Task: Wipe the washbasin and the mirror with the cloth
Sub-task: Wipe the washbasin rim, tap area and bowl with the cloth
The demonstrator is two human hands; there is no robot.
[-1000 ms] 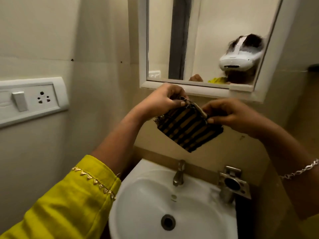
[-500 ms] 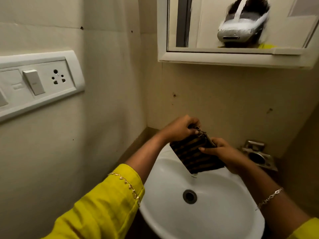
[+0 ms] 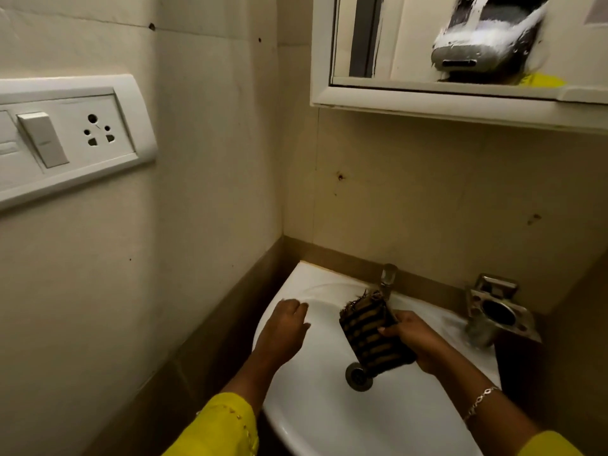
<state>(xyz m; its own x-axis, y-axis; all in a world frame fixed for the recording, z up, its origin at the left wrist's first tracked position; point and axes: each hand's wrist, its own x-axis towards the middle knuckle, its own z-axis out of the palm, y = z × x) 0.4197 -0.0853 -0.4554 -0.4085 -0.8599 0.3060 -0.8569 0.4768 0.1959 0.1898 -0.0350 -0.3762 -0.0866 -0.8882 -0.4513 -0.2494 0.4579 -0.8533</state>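
Note:
A folded dark cloth with tan stripes (image 3: 370,337) hangs over the bowl of the white washbasin (image 3: 316,419), just above the drain (image 3: 358,376). My right hand (image 3: 414,340) grips the cloth's right edge. My left hand (image 3: 284,329) is apart from the cloth, fingers spread, resting on the basin's left rim. The white-framed mirror (image 3: 404,37) hangs on the wall above, at the top right, and reflects a headset.
A metal tap (image 3: 387,280) stands at the back of the basin, right behind the cloth. A metal holder (image 3: 500,312) is fixed at the basin's right. A white switch and socket panel (image 3: 65,139) sits on the left wall, close by.
Both hands came down from the mirror's lower edge to the basin with the cloth. My left hand has let go of the cloth and moved left onto the rim.

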